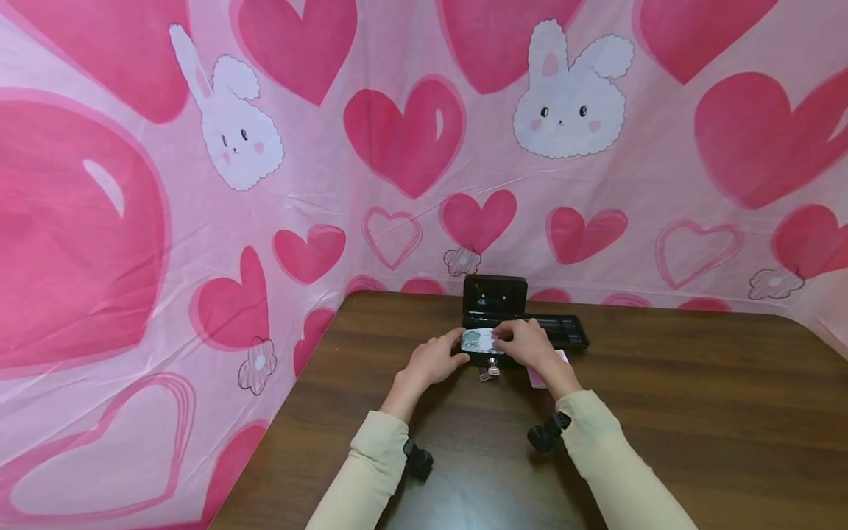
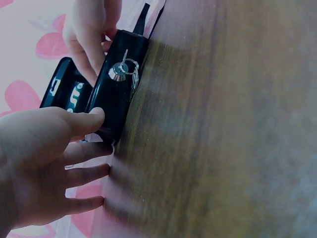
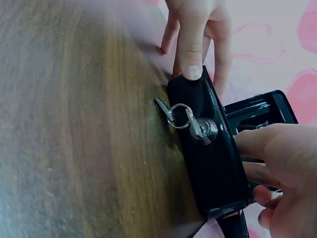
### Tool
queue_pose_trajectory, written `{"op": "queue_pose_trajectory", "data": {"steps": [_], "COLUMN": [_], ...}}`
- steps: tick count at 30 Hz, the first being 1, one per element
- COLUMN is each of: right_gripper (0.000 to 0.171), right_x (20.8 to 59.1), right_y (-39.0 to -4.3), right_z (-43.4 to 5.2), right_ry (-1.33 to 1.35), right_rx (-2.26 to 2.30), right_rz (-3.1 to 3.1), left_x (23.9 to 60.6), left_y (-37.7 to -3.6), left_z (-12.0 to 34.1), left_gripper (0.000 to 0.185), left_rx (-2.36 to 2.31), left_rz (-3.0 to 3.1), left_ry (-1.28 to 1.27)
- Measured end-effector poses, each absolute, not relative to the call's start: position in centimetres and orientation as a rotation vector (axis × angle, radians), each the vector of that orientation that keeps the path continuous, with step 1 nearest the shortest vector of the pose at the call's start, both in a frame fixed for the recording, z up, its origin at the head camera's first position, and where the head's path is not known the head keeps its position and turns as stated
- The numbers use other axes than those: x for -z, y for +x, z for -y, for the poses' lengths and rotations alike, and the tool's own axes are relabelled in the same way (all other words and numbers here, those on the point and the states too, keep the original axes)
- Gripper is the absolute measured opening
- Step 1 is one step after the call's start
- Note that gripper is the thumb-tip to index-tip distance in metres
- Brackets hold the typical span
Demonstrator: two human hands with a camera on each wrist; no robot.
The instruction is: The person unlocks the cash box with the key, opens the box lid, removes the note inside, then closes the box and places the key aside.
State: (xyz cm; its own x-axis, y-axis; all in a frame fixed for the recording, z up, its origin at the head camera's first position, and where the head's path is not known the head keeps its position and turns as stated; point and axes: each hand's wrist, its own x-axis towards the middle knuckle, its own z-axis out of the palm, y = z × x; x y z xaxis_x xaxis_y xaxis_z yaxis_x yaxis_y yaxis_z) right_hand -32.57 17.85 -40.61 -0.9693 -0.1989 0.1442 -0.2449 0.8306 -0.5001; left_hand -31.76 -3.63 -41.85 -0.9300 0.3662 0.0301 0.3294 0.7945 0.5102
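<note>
The left hand (image 1: 433, 359) grips the box (image 3: 213, 173) by its corner, and the right hand (image 1: 528, 343) touches the note (image 1: 477, 340) at the box's open top, fingers pinching or just pressing, I cannot tell, so a crooked push could bend it.

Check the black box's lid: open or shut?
Open: the lid stands raised at the back of the black box.
</note>
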Motion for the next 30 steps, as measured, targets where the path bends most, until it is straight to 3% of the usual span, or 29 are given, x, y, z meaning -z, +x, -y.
{"op": "queue_pose_trajectory", "data": {"steps": [30], "right_gripper": [0.02], "right_x": [41.54], "right_y": [-32.01], "right_z": [-17.82], "right_ry": [0.3], "right_rx": [-1.195], "right_rz": [2.653], "left_x": [41.92], "left_y": [-31.86], "left_z": [3.53], "left_gripper": [0.058], "left_rx": [-0.815], "left_rz": [-2.92], "left_ry": [0.582]}}
